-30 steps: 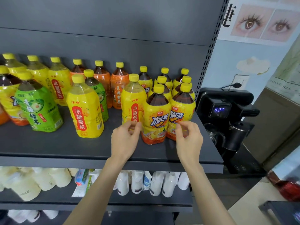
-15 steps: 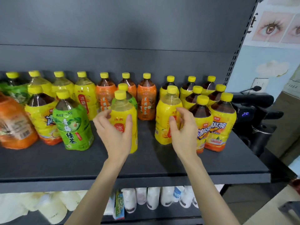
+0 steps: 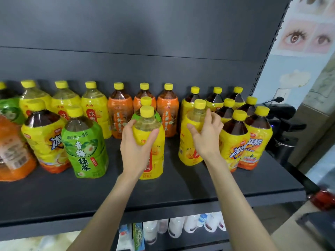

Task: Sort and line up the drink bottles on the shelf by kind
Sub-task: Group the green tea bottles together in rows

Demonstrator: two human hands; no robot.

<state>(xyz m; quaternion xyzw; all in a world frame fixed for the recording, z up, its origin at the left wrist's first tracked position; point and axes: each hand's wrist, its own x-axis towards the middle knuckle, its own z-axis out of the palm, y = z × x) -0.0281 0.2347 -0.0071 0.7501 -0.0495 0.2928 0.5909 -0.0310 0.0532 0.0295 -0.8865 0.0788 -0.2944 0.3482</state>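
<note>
My left hand [image 3: 136, 145] grips a yellow pear-drink bottle [image 3: 154, 142] standing mid-shelf, fingers and thumb wrapped round its shoulder. My right hand [image 3: 206, 134] grips a second yellow pear-drink bottle [image 3: 188, 142] just to the right, below its neck. A green-tea bottle [image 3: 150, 115] stands hidden behind the first. Three more pear-drink bottles [image 3: 94, 113] line the back left, three orange jasmine-tea bottles [image 3: 119, 115] the back middle. Several iced-red-tea bottles [image 3: 235, 138] cluster at the right.
At the front left stand a green-tea bottle [image 3: 85, 144], an iced-red-tea bottle [image 3: 43, 136] and an orange bottle [image 3: 12, 153]. The dark shelf [image 3: 163, 192] has bare room along its front. A black water dispenser [image 3: 284, 134] stands right of it; white bottles [image 3: 177, 227] fill the shelf below.
Both hands have closed round the two yellow pear-drink bottles, where before they were only reaching toward them. The view has shifted left and closer.
</note>
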